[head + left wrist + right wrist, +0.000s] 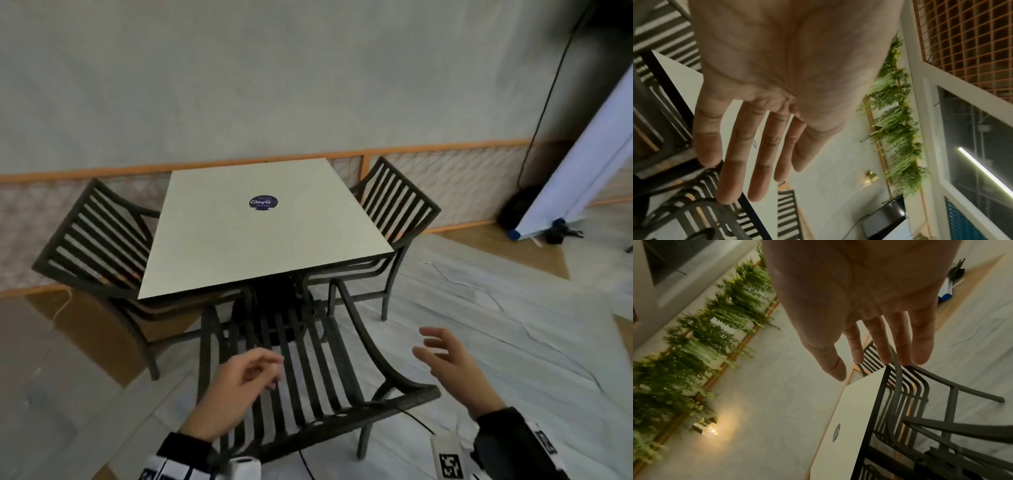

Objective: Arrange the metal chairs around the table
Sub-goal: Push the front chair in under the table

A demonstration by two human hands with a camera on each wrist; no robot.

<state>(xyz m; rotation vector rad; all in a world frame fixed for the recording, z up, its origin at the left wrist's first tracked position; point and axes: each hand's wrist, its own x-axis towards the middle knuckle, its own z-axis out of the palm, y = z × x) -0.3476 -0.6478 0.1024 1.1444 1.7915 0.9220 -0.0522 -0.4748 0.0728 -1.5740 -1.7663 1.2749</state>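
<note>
Black sleeves (507, 442), white wrist-worn cameras (245, 469), square black-and-white marker tag (450, 465)

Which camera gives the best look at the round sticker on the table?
The head view: the round sticker faces the camera on the table, its ClayG lettering legible. The right wrist view shows it foreshortened and unreadable; in the left wrist view the left hand mostly hides it.

The head view looks forward and down from above the desk (267, 222), taking in its whole top and the chairs round it. Each wrist view sits close behind its palm, looking along the fingers and tilted up toward the wall beyond the desk. All three views share the desk top with its round sticker (263, 202) and the chairs beside it.
</note>
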